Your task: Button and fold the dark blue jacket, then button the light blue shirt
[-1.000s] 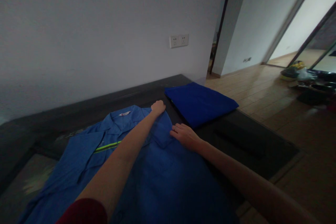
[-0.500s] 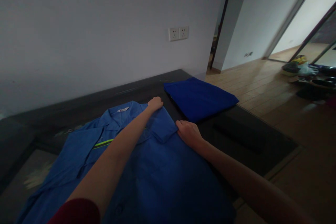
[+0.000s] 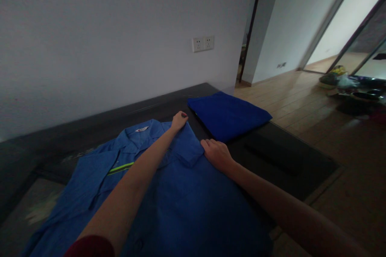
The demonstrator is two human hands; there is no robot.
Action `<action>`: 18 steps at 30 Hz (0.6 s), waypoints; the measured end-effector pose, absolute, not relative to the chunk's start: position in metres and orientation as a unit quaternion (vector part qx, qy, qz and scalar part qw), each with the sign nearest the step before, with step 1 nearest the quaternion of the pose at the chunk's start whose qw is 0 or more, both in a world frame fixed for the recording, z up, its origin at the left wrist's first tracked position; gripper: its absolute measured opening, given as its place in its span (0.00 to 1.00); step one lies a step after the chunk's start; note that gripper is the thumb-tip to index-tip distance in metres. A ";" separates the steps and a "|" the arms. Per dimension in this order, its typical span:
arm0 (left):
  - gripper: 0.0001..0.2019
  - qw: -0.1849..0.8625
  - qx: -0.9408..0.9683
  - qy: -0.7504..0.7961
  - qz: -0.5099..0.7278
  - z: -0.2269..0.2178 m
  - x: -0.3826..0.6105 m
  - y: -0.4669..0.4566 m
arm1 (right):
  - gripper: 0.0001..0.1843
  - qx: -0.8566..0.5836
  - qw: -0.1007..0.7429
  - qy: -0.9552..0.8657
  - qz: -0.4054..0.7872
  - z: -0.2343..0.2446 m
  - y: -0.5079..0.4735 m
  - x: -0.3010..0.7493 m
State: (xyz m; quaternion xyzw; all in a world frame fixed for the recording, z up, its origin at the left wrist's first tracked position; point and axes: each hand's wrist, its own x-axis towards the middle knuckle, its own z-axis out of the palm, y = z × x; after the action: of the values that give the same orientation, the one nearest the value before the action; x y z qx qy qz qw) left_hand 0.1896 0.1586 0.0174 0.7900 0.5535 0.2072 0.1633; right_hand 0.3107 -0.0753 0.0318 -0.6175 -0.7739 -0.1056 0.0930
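Note:
A blue work shirt (image 3: 169,200) with a yellow-green reflective stripe (image 3: 120,168) lies spread on a dark table (image 3: 271,152). One sleeve is folded in over the shirt body. My left hand (image 3: 179,121) reaches far across and pinches the shirt's far shoulder edge near the collar (image 3: 141,131). My right hand (image 3: 217,154) rests on the folded sleeve's outer edge, fingers curled and pressing the cloth. A folded dark blue garment (image 3: 229,114) lies just beyond both hands.
A white wall with a double socket (image 3: 202,43) backs the table. To the right a doorway (image 3: 250,28) opens, and a wooden floor (image 3: 316,104) carries bags and dark items (image 3: 352,88) at the far right.
My right hand slid outward to the folded sleeve's edge. My left hand stays at the shoulder. The view shifted slightly.

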 end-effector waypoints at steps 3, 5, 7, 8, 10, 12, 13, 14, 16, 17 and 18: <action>0.10 0.167 0.797 0.540 0.211 0.015 0.189 0.163 | 0.11 -0.583 0.089 -0.795 -0.142 0.028 -0.076 0.311; 0.09 0.163 0.804 0.530 0.217 0.012 0.188 0.162 | 0.11 -0.562 0.086 -0.807 -0.161 0.026 -0.077 0.313; 0.09 0.156 0.807 0.524 0.223 0.010 0.188 0.158 | 0.11 -0.545 0.086 -0.816 -0.171 0.024 -0.077 0.314; 0.09 0.148 0.808 0.525 0.224 0.009 0.188 0.155 | 0.11 -0.538 0.087 -0.820 -0.173 0.024 -0.078 0.314; 0.10 0.102 0.822 0.518 0.211 0.007 0.190 0.150 | 0.11 -0.534 0.086 -0.823 -0.173 0.024 -0.080 0.315; 0.11 0.042 0.843 0.502 0.188 0.007 0.193 0.144 | 0.11 -0.536 0.080 -0.823 -0.171 0.024 -0.083 0.315; 0.12 0.019 0.851 0.493 0.179 0.007 0.195 0.142 | 0.11 -0.538 0.078 -0.822 -0.170 0.024 -0.085 0.316; 0.12 0.005 0.857 0.486 0.172 0.007 0.196 0.141 | 0.11 -0.541 0.076 -0.821 -0.167 0.024 -0.088 0.316; 0.12 -0.003 0.857 0.484 0.176 0.008 0.197 0.139 | 0.13 -0.544 0.078 -0.821 -0.155 0.024 -0.094 0.318; 0.12 -0.010 0.857 0.482 0.182 0.009 0.198 0.138 | 0.13 -0.544 0.082 -0.823 -0.144 0.024 -0.098 0.319; 0.12 -0.017 0.857 0.478 0.193 0.011 0.198 0.137 | 0.14 -0.544 0.090 -0.824 -0.130 0.024 -0.102 0.321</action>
State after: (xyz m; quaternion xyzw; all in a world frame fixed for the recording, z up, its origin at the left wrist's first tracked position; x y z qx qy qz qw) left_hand 0.1976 0.1373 0.0111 0.8566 0.4784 0.1925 -0.0169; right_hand 0.3209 -0.1021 0.0236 -0.5444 -0.8238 -0.1296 0.0904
